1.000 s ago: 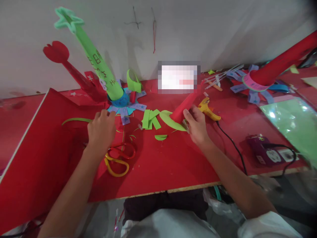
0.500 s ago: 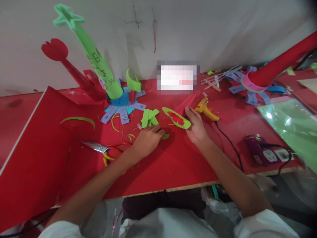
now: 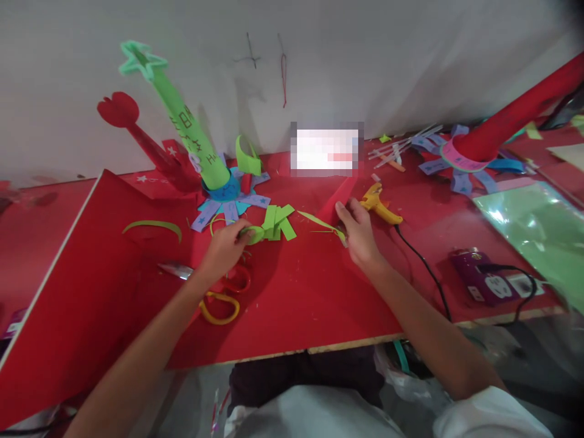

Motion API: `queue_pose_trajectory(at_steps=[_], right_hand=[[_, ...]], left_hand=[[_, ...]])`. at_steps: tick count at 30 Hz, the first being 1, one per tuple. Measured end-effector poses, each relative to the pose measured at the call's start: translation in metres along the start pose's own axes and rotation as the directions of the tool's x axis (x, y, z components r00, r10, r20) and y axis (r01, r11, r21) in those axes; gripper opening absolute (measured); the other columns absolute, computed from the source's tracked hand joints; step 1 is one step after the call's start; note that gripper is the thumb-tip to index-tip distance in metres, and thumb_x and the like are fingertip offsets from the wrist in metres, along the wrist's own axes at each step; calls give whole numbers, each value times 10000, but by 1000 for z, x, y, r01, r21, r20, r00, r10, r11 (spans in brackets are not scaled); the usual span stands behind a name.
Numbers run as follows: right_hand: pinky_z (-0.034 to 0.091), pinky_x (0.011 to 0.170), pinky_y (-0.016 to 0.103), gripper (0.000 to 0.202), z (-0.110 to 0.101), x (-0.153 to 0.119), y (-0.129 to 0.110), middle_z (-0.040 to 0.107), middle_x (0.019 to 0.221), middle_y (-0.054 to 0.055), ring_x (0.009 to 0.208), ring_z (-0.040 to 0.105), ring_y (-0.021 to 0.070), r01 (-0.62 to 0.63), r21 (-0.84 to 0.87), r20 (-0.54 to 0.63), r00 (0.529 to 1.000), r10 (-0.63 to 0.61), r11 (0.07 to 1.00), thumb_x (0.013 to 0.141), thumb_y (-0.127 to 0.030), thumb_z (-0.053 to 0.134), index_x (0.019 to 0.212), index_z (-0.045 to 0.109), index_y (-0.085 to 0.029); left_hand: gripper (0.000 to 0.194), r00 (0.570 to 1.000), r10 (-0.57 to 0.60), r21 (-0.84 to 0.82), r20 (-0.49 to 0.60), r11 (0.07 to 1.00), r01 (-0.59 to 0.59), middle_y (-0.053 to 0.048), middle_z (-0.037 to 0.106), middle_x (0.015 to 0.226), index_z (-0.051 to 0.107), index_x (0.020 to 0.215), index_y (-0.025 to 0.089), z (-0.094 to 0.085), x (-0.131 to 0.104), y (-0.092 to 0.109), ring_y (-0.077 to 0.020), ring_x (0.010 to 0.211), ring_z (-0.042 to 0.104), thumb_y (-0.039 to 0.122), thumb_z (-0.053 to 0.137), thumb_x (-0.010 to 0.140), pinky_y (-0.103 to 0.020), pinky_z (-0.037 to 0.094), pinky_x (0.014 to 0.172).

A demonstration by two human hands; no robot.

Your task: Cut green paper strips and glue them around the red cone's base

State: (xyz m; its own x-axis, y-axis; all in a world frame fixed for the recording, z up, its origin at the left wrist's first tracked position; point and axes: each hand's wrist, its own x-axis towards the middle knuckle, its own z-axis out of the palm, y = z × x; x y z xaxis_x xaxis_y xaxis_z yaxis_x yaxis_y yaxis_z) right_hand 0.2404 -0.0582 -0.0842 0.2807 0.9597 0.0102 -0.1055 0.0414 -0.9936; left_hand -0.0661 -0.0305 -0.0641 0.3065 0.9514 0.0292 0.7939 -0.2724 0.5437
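My left hand [image 3: 227, 246] pinches a small green paper piece [image 3: 256, 234] just left of several overlapping green paper strips [image 3: 278, 222]. In my right hand [image 3: 358, 233] is a green paper cutout [image 3: 322, 222], seen nearly edge-on, along with a red pointed sheet [image 3: 338, 198] that rises behind my fingers. Below my left hand lie scissors [image 3: 219, 309] with red and yellow handles, their blades partly covered by my wrist. A yellow glue gun [image 3: 381, 205] rests just right of my right hand.
A green paper tower [image 3: 196, 137] on a purple-strip base stands back left, near a red paper flower [image 3: 119, 111]. A red board [image 3: 68, 292] leans at left. A purple box [image 3: 479, 280] with a cable and a red tube [image 3: 524, 112] are at right.
My left hand has moved left from beside the green strips, now with a green piece in its fingers. The green cutout in my right hand has turned from face-up to nearly edge-on.
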Motion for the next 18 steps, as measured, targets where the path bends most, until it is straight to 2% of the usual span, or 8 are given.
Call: queue_pose_trajectory(at_steps=[4, 7, 9, 10, 13, 16, 18], right_hand=[[392, 519, 271, 381, 1, 0, 0, 511, 789, -37, 609, 471, 128, 3, 3, -7, 1000, -3, 1000, 883, -607, 732, 900, 563, -266], [368, 488, 270, 388, 0, -1, -3, 504, 764, -44, 580, 444, 120, -9, 10, -11, 1000, 9, 1000, 877, -612, 740, 890, 561, -268], [372, 472, 268, 397, -1, -1, -5, 521, 754, -44, 572, 456, 119, -33, 37, -5, 999, 33, 999, 861, -618, 754, 890, 565, -270], [385, 472, 267, 397, -1, -1, -5, 537, 756, -42, 577, 477, 121, -48, 58, 4, 999, 48, 997, 856, -615, 761, 895, 567, -271], [463, 523, 276, 375, -2, 1, 0, 596, 788, -32, 632, 574, 143, -63, 112, 23, 998, 61, 992, 863, -596, 761, 913, 569, -277], [538, 617, 299, 354, -4, 7, 12, 646, 796, -31, 720, 660, 172, -70, 204, -20, 997, 76, 976, 840, -557, 793, 897, 586, -275], [588, 710, 325, 337, -6, 11, 19, 711, 844, -18, 806, 703, 190, -109, 348, -45, 990, 133, 931, 786, -493, 852, 896, 630, -264]], left_hand=[[235, 996, -82, 238, -38, 967, 89, -57, 738, 907, 659, 980, 205, -26, 5, -27, -208, 814, 627, 359, 483, 1008, -304, 397, 724], [306, 979, -145, 502, -144, 842, 198, -142, 747, 1032, 687, 1059, 193, -39, 3, -35, -300, 958, 669, 378, 445, 1040, -372, 426, 796], [331, 968, -96, 583, -234, 782, 218, -202, 720, 1200, 689, 1172, 171, -41, 1, -35, -366, 1121, 653, 377, 467, 1038, -443, 452, 900], [345, 961, -48, 586, -274, 783, 206, -215, 692, 1296, 678, 1237, 167, -40, 1, -33, -386, 1199, 629, 372, 492, 1032, -480, 453, 959], [362, 944, 129, 506, -305, 861, 45, -172, 638, 1460, 649, 1345, 186, -30, 5, -21, -370, 1328, 583, 334, 521, 1040, -530, 438, 1100], [342, 930, 336, 370, -147, 891, -264, -133, 675, 1432, 671, 1328, 192, -13, 13, -4, -302, 1341, 609, 316, 464, 1087, -485, 470, 1150], [365, 884, 468, 301, -6, 844, -445, -124, 655, 1486, 664, 1376, 211, 1, 16, 8, -285, 1375, 608, 329, 450, 1104, -476, 487, 1164]])
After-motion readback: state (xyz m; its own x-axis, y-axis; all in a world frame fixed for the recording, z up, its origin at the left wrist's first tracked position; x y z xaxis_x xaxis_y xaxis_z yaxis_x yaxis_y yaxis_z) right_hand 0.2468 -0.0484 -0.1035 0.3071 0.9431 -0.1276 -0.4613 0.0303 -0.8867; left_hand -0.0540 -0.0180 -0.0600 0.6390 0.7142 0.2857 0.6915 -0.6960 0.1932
